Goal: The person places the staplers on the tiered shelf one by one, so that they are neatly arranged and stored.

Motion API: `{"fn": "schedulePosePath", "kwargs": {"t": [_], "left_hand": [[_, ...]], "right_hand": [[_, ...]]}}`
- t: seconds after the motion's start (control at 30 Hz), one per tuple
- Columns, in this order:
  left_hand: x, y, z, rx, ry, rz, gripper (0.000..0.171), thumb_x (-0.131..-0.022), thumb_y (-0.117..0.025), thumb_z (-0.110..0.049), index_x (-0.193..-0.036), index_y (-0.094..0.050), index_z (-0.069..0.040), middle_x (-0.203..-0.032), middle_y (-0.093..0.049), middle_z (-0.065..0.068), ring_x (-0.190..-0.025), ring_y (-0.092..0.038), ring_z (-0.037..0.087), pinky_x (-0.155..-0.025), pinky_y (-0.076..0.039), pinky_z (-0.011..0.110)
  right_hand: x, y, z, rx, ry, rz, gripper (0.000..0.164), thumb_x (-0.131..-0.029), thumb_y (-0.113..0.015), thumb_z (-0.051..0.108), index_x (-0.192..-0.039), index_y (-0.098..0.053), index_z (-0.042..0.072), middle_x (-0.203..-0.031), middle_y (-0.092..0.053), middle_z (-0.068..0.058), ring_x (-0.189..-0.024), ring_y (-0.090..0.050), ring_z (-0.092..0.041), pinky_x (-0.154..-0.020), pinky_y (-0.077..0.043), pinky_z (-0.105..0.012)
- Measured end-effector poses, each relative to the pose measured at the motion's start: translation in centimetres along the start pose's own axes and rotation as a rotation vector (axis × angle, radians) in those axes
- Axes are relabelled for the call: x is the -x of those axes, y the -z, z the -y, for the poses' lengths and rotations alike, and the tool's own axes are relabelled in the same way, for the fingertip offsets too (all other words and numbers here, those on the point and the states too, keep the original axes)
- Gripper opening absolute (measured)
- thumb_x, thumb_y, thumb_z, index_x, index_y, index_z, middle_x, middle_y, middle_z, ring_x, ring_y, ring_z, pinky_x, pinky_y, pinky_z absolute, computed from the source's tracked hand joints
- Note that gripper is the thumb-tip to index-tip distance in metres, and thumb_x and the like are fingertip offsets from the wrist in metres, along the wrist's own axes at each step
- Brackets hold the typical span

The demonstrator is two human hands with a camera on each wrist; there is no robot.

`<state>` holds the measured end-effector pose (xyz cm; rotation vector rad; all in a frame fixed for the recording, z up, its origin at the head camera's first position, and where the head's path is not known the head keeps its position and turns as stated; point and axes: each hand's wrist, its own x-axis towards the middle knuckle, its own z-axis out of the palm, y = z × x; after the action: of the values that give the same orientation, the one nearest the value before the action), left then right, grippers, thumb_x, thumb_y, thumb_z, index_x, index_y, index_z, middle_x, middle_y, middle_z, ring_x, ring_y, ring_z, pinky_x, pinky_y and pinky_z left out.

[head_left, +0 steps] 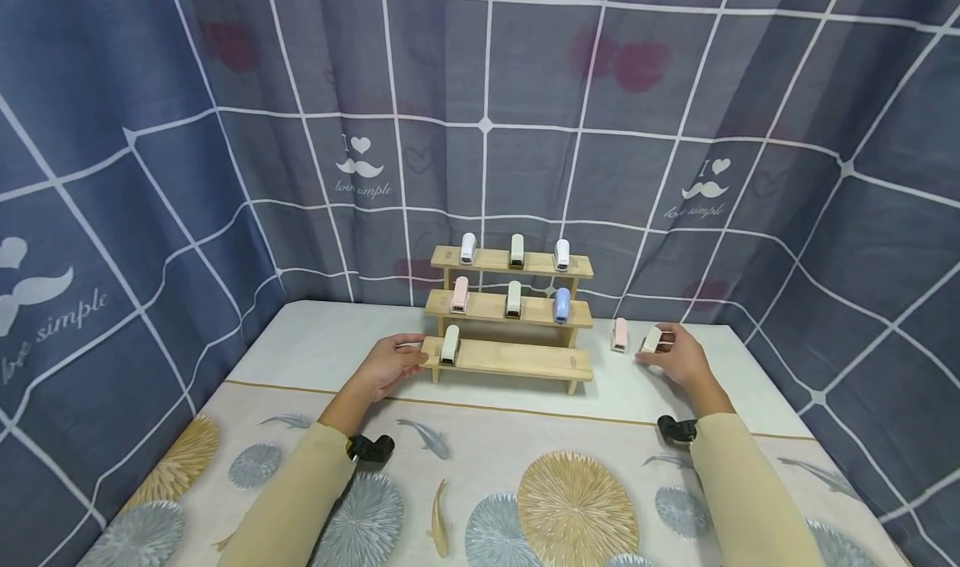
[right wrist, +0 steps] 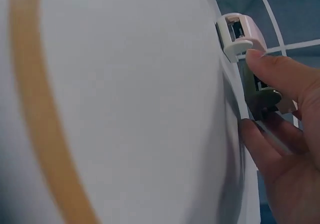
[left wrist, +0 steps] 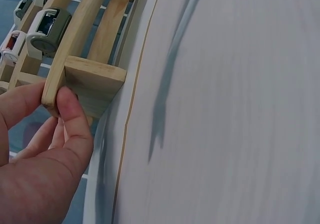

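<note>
A three-step wooden display stand [head_left: 517, 358] stands on the white table covering. My left hand [head_left: 388, 367] pinches the left end of its lowest step between thumb and fingers. On that step, near this hand, sits a cream stapler [head_left: 450, 344]; its dark-edged front shows in the left wrist view. Right of the stand, my right hand [head_left: 681, 356] grips another small cream stapler [head_left: 652, 338], which has a dark green base [right wrist: 261, 100] in the right wrist view. Just left of it, a pink stapler [head_left: 618, 334] with a white base rests on the table.
The middle step carries a pink stapler [head_left: 460, 295], a cream one [head_left: 513, 298] and a blue one [head_left: 562, 305]. Several pale staplers line the top step [head_left: 540, 259]. A blue checked curtain [head_left: 480, 167] surrounds the table; a patterned cloth [head_left: 420, 500] covers its front.
</note>
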<state>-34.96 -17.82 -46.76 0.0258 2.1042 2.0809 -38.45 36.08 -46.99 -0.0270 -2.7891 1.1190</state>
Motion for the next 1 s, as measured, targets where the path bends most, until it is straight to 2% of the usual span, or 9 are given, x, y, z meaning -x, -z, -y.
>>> {"fn": "schedulePosePath", "kwargs": {"t": [0.2, 0.3, 0.4, 0.47, 0.77, 0.93, 1.0], "left_hand": [[0.0, -0.2, 0.0, 0.011, -0.001, -0.020, 0.052, -0.097, -0.064, 0.002, -0.145, -0.045, 0.008, -0.102, -0.067, 0.007, -0.080, -0.066, 0.008, -0.072, -0.059, 0.020], [-0.1, -0.2, 0.0, 0.020, 0.006, -0.030, 0.052, -0.096, -0.065, 0.002, -0.145, -0.046, 0.008, -0.101, -0.067, 0.006, -0.079, -0.066, 0.008, -0.070, -0.059, 0.020], [-0.2, -0.2, 0.0, 0.022, 0.016, -0.035, 0.053, -0.096, -0.066, 0.002, -0.145, -0.046, 0.007, -0.100, -0.066, 0.005, -0.079, -0.065, 0.008, -0.069, -0.058, 0.019], [-0.2, -0.2, 0.0, 0.021, 0.023, -0.034, 0.053, -0.096, -0.067, 0.001, -0.145, -0.046, 0.007, -0.100, -0.066, 0.005, -0.079, -0.065, 0.009, -0.069, -0.058, 0.019], [-0.1, -0.3, -0.2, 0.030, 0.027, -0.035, 0.054, -0.096, -0.066, 0.003, -0.145, -0.045, 0.007, -0.101, -0.066, 0.007, -0.080, -0.066, 0.010, -0.070, -0.059, 0.019], [-0.1, -0.4, -0.1, 0.034, 0.013, -0.044, 0.053, -0.095, -0.066, 0.004, -0.144, -0.046, 0.008, -0.101, -0.066, 0.006, -0.080, -0.066, 0.009, -0.069, -0.059, 0.018], [-0.1, -0.4, 0.0, 0.041, 0.011, -0.044, 0.053, -0.095, -0.066, 0.004, -0.144, -0.046, 0.008, -0.099, -0.066, 0.005, -0.078, -0.065, 0.009, -0.068, -0.058, 0.018]], "right_hand": [[1.0, -0.1, 0.7, -0.031, 0.015, -0.018, 0.084, -0.083, -0.086, 0.023, -0.146, -0.041, -0.008, -0.138, -0.055, -0.033, -0.121, -0.063, -0.046, -0.097, -0.058, -0.050], [1.4, -0.2, 0.8, -0.028, 0.017, -0.024, 0.082, -0.083, -0.087, 0.024, -0.145, -0.043, -0.006, -0.136, -0.058, -0.031, -0.119, -0.065, -0.044, -0.090, -0.059, -0.037], [1.8, -0.3, 0.9, -0.037, 0.026, -0.023, 0.082, -0.082, -0.087, 0.025, -0.145, -0.044, -0.005, -0.136, -0.059, -0.030, -0.119, -0.066, -0.043, -0.081, -0.055, -0.021], [2.1, -0.3, 1.0, -0.059, 0.030, -0.020, 0.082, -0.083, -0.087, 0.024, -0.146, -0.044, -0.004, -0.136, -0.059, -0.030, -0.119, -0.065, -0.043, -0.078, -0.051, -0.015], [4.0, -0.5, 2.3, -0.159, 0.065, -0.010, 0.084, -0.082, -0.088, 0.023, -0.149, -0.043, -0.001, -0.136, -0.059, -0.029, -0.118, -0.065, -0.042, -0.075, -0.055, -0.014], [4.9, -0.9, 3.6, -0.175, 0.075, -0.026, 0.087, -0.081, -0.089, 0.024, -0.151, -0.042, 0.000, -0.136, -0.061, -0.027, -0.117, -0.066, -0.039, -0.078, -0.052, -0.009], [5.2, -1.1, 4.1, -0.189, 0.080, -0.030, 0.086, -0.081, -0.089, 0.022, -0.150, -0.043, 0.000, -0.135, -0.061, -0.026, -0.113, -0.068, -0.032, -0.079, -0.052, -0.008]]}}
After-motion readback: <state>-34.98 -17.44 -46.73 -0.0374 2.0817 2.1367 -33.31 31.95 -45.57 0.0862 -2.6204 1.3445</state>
